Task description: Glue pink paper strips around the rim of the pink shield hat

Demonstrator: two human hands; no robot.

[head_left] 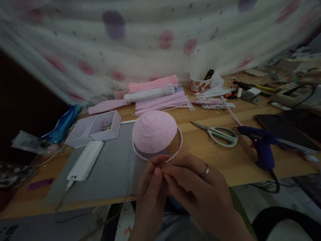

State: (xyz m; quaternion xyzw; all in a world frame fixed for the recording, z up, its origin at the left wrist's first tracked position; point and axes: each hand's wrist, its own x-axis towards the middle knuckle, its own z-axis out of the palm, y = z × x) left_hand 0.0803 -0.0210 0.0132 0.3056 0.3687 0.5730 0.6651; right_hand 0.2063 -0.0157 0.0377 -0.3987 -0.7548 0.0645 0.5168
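A pink dome-shaped piece wound from fuzzy pink strands stands on a wire ring frame on a grey mat. My left hand and my right hand meet at the near rim of that ring, fingertips pinched together on its pink-wrapped edge. A ring is on one finger of my right hand. What lies between the fingertips is mostly hidden.
Bundles of pink and white pipe cleaners lie at the back. Scissors and a blue glue gun sit to the right. A white power bank, small white boxes, a cup and a dark tablet are also on the wooden table.
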